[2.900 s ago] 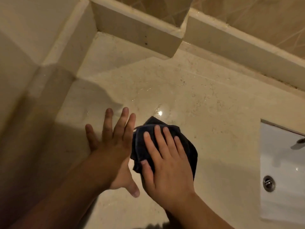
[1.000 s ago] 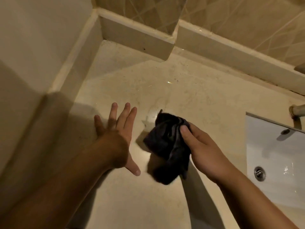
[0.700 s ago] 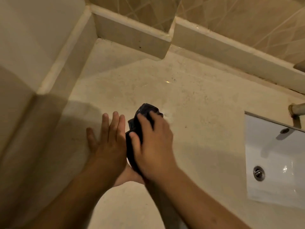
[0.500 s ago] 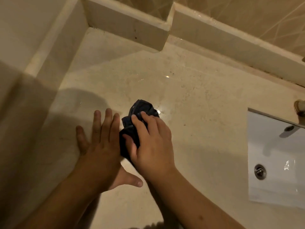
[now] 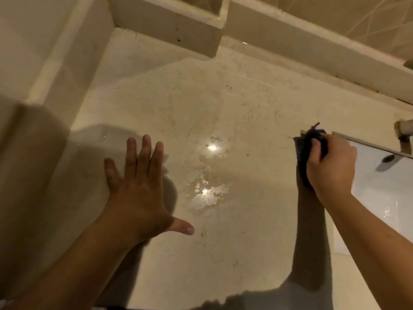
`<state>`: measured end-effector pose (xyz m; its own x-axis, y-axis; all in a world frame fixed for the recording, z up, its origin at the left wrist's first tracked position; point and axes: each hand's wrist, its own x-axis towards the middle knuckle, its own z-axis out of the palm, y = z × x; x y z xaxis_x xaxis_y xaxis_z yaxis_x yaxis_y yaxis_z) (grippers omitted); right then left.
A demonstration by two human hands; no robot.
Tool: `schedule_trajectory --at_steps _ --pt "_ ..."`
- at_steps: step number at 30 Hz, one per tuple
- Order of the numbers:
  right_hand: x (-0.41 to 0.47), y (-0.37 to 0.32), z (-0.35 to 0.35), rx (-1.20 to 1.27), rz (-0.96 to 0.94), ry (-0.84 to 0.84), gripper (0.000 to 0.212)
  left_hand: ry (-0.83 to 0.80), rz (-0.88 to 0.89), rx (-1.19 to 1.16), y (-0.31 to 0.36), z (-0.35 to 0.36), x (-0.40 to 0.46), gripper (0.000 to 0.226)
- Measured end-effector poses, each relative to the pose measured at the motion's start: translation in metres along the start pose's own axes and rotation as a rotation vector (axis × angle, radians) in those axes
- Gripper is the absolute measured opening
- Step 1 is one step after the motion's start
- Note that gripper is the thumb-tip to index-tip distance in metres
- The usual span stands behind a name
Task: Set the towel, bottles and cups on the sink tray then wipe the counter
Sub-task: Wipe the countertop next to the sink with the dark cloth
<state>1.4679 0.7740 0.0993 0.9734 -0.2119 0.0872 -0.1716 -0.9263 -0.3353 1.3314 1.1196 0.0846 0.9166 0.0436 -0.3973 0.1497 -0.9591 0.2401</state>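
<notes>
A beige stone counter fills the view, with wet patches glinting near its middle. My left hand lies flat on the counter at the left, fingers spread, holding nothing. At the right, my right hand grips a bunched dark cloth and holds it on the counter beside the left edge of the white sink. Most of the cloth is hidden under my fingers. No bottles, cups or tray are in view.
A raised stone ledge runs along the back wall, with a stepped corner at the upper left. A side wall closes off the left. Part of a tap shows at the right edge above the sink.
My right hand has swept the dark cloth from beside my left hand across the counter to the sink's edge. My left hand has stayed flat in place.
</notes>
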Motion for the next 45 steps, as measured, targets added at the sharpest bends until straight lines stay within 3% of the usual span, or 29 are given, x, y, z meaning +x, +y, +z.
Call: schedule_trajectory --at_steps 4,7,10,12,18,23,28,33,36,41,45 --pt "-0.049 -0.059 -0.006 0.323 0.056 0.122 0.024 0.051 0.065 -0.006 0.009 -0.003 -0.027 0.152" --pt "-0.093 -0.122 -0.001 0.492 -0.174 0.093 0.014 0.024 0.026 -0.097 0.02 0.002 -0.044 0.156" --pt "-0.135 -0.163 0.02 0.424 -0.437 -0.156 0.018 0.004 -0.04 -0.181 0.024 0.014 -0.05 0.168" --pt "-0.159 -0.17 0.038 0.334 -0.507 -0.239 0.023 -0.003 -0.027 -0.135 0.022 0.021 -0.05 0.166" --pt "-0.16 -0.137 0.06 0.183 -0.682 -0.221 0.028 -0.025 -0.026 -0.045 0.023 0.027 -0.047 0.17" --pt "-0.107 -0.06 0.041 0.084 -0.52 -0.115 0.025 0.0 -0.088 -0.05 0.028 0.025 -0.044 0.175" --pt "-0.046 0.043 0.001 -0.039 -0.225 -0.014 0.025 -0.001 -0.102 -0.073 0.029 0.019 -0.045 0.169" --pt "-0.063 0.041 -0.016 0.198 -0.026 0.128 0.03 -0.029 -0.057 -0.124 0.037 0.018 -0.063 0.153" --pt "-0.106 -0.009 -0.013 0.394 -0.158 0.074 0.022 0.019 -0.102 -0.171 0.061 0.034 -0.087 0.14" --pt "-0.168 -0.081 0.005 0.512 -0.581 -0.251 0.019 0.005 -0.336 -0.222 0.109 0.062 -0.104 0.172" --pt "-0.206 -0.066 0.021 0.306 -0.709 -0.266 0.022 -0.021 -0.308 -0.214 0.1 0.068 -0.105 0.167"
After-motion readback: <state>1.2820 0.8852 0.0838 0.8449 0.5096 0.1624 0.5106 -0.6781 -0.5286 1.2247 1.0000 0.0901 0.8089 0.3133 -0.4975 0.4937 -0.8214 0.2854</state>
